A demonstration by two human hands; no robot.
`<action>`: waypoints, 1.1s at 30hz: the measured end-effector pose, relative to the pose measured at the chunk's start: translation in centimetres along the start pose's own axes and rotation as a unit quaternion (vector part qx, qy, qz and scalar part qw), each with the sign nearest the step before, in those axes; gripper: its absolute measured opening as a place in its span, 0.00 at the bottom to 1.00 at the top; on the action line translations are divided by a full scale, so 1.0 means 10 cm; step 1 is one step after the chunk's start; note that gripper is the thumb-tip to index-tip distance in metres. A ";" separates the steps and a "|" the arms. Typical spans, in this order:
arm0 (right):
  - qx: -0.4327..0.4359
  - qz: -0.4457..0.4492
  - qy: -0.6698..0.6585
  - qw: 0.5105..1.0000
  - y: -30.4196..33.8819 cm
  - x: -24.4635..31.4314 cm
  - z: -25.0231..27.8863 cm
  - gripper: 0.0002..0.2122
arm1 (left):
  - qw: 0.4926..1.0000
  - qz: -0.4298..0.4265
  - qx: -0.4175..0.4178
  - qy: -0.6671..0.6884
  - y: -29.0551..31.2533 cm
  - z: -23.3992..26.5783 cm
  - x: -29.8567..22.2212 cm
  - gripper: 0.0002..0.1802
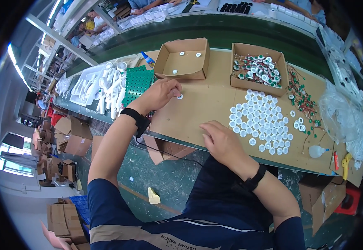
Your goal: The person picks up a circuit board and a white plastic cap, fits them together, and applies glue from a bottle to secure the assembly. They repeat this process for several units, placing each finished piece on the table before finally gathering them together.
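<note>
My left hand (163,92) is bent down over the cardboard mat (169,121), its fingers pinched at a small white round cap (180,97) with a pale centre. Lower and to the right, my right hand (223,143) hovers above the mat's near edge. Its fingers curve loosely, thumb apart from the index finger, and nothing shows between them. Many white round caps (261,121) lie spread out to its right. Beyond my left hand, a shallow cardboard box (182,76) has a few white-rimmed discs in it.
A second cardboard box (254,84) is full of wired discs; more green wired pieces (302,93) lie beside it. Green round boards (136,85) and white handheld casings (114,89) sit at left. A small white bottle (317,151) and yellow glue gun (346,166) are at right.
</note>
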State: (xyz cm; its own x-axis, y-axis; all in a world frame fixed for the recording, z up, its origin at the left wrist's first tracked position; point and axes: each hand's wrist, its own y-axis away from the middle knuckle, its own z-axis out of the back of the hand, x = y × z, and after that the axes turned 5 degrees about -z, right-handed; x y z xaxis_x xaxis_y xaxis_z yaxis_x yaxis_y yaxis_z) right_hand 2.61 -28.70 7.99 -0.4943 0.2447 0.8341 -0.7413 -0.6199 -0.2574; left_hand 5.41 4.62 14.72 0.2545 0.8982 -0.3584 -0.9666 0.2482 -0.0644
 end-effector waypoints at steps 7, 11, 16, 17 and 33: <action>-0.001 0.038 0.034 0.999 -0.24 -0.11 -0.12 0.12 | 0.994 -0.088 0.042 0.049 0.16 -0.04 -0.10 0.07; 0.002 0.018 0.036 0.999 -0.44 -0.12 -0.22 0.10 | 0.989 -0.070 0.081 0.105 0.24 -0.09 -0.29 0.07; 0.038 0.014 0.068 0.997 -0.49 -0.13 -0.32 0.08 | 0.984 -0.065 0.079 0.146 0.37 -0.15 -0.39 0.06; 0.029 0.030 0.073 0.996 -0.50 -0.14 -0.34 0.07 | 0.985 -0.069 0.076 0.142 0.38 -0.15 -0.38 0.07; 0.036 0.117 0.213 0.969 -0.51 -0.08 -0.39 0.09 | 0.980 -0.053 0.077 0.174 0.38 -0.26 -0.27 0.09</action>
State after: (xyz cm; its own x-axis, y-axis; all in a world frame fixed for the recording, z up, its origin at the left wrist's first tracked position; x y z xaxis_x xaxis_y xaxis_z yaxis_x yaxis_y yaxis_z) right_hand 5.02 -22.77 6.71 -0.7988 0.3678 0.4760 -0.5606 -0.7423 -0.3671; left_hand 0.94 2.18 13.06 0.3010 0.6935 -0.6546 -0.9125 0.4087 0.0134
